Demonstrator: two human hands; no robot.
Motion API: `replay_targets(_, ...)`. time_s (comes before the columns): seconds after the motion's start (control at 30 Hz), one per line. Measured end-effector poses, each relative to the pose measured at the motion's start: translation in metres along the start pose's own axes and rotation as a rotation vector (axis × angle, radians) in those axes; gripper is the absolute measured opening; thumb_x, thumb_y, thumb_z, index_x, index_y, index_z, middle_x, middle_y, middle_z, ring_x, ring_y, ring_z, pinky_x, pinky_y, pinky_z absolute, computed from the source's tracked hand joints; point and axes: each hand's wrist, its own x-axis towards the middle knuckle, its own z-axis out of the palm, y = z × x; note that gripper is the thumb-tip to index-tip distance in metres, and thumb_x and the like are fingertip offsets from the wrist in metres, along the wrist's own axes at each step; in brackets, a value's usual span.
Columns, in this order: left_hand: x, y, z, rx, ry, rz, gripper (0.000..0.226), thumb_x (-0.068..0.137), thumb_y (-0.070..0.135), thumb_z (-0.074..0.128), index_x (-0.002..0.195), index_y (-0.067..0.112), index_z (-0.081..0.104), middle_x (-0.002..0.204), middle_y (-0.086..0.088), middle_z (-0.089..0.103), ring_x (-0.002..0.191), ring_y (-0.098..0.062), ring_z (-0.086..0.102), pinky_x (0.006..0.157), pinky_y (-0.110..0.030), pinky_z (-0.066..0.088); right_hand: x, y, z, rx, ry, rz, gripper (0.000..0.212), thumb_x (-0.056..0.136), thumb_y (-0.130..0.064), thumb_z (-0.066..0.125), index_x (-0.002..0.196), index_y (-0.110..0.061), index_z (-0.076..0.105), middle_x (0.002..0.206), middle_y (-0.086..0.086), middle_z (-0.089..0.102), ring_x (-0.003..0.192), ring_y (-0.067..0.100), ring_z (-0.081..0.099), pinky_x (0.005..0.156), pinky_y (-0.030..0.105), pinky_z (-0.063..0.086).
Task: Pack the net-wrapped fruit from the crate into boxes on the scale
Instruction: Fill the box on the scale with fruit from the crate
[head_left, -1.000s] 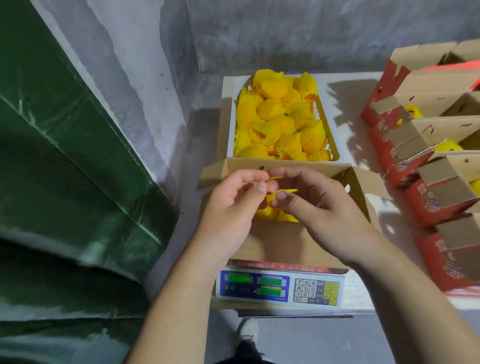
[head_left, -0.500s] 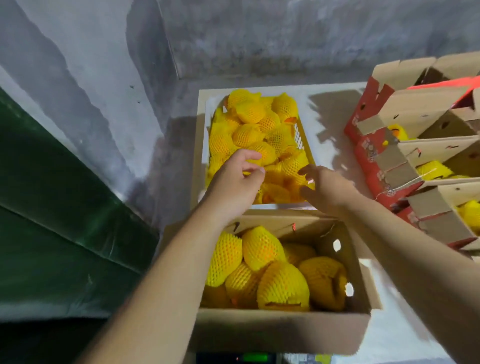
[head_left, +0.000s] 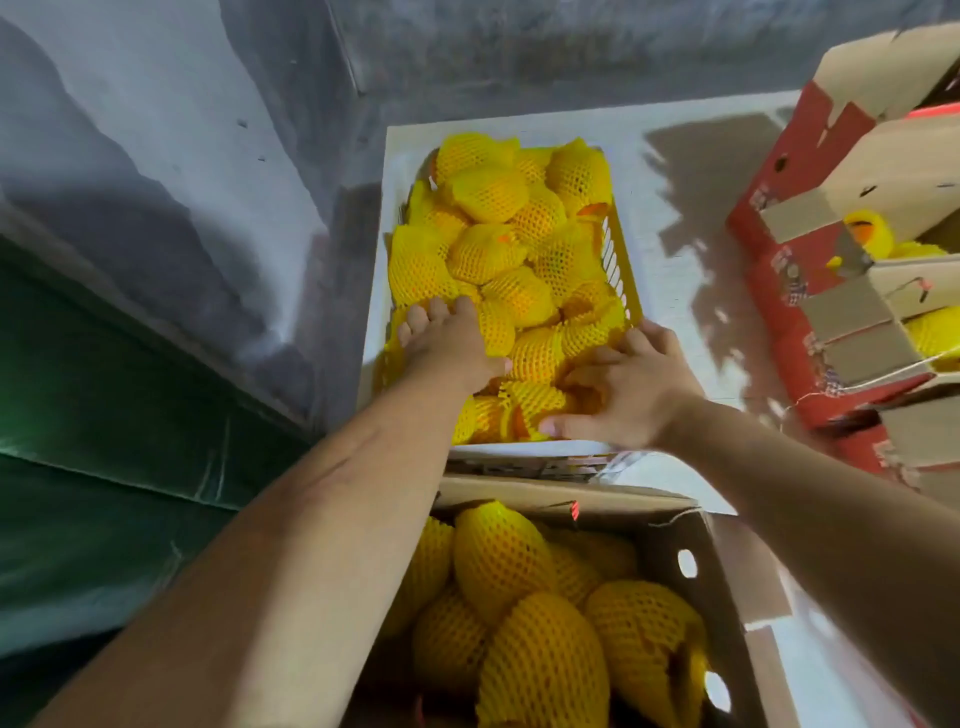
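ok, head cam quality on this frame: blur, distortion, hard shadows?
Head view: wide-angle bending, wall edges and forearms splay outward. Motion smear on the right hand and the red boxes; the left hand and the netted fruit in the crate are sharper. Hard jagged shadow on the white tabletop. No blown-out glare.
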Motion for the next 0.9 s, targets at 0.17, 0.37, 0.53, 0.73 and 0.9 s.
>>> replay_targets(0.17, -0.012, -0.003, 0.007, -0.072, 0.037, 0.041, 0.087, 0.083, 0.050, 0.080, 0.149, 0.022, 0.031, 0.149, -0.012, 0.039, 0.138, -0.037, 0.034, 0.111, -0.047, 0.031, 0.003, -0.008, -0.006, 0.001, -0.134, 0.069, 0.110, 0.055, -0.112, 0.001, 0.128, -0.057, 0.063, 0.147, -0.017, 0.048, 0.142, 0.023, 0.021, 0.118, 0.047, -0.013)
replay_targets(0.37, -0.021, -0.005, -0.002, -0.177, 0.117, 0.025, 0.087, 0.077, 0.059, 0.079, 0.143, 0.020, 0.039, 0.148, -0.007, 0.049, 0.138, -0.037, 0.039, 0.110, -0.049, 0.032, 0.010, -0.021, -0.020, -0.026, -0.318, 0.145, 0.119, 0.052, -0.113, 0.010, 0.141, -0.048, 0.056, 0.160, 0.005, 0.032, 0.151, 0.037, 0.007, 0.118, 0.055, -0.017)
replay_targets(0.53, -0.046, -0.003, -0.037, -0.583, 0.174, -0.016, 0.093, 0.065, 0.068, 0.068, 0.141, 0.022, 0.042, 0.142, -0.008, 0.056, 0.135, -0.039, 0.046, 0.110, -0.053, 0.041, 0.007, -0.042, -0.020, 0.296, -0.414, 0.360, 0.117, 0.050, -0.096, 0.046, 0.155, -0.044, 0.033, 0.161, 0.006, 0.016, 0.149, 0.041, 0.009, 0.119, 0.054, 0.017)
replay_targets(0.73, -0.136, -0.037, -0.070, -1.019, 0.214, 0.127, 0.061, 0.063, 0.061, 0.075, 0.116, 0.042, 0.052, 0.109, 0.011, 0.067, 0.097, -0.008, 0.067, 0.084, -0.041, 0.058, -0.023, -0.045, -0.054, 0.915, -0.052, 0.349, 0.102, 0.052, -0.058, 0.075, 0.144, -0.026, 0.044, 0.139, 0.005, 0.058, 0.124, 0.024, 0.058, 0.095, 0.035, 0.052)
replay_targets(0.9, -0.229, -0.079, -0.063, -1.243, 0.103, 0.156, 0.072, 0.067, 0.070, 0.080, 0.131, 0.049, 0.053, 0.117, 0.020, 0.071, 0.101, -0.002, 0.072, 0.082, -0.032, 0.057, -0.086, -0.075, -0.084, 1.547, 0.344, 0.297, 0.058, 0.084, -0.015, 0.072, 0.132, -0.026, 0.041, 0.111, 0.007, 0.069, 0.105, 0.034, 0.071, 0.089, 0.054, 0.061)
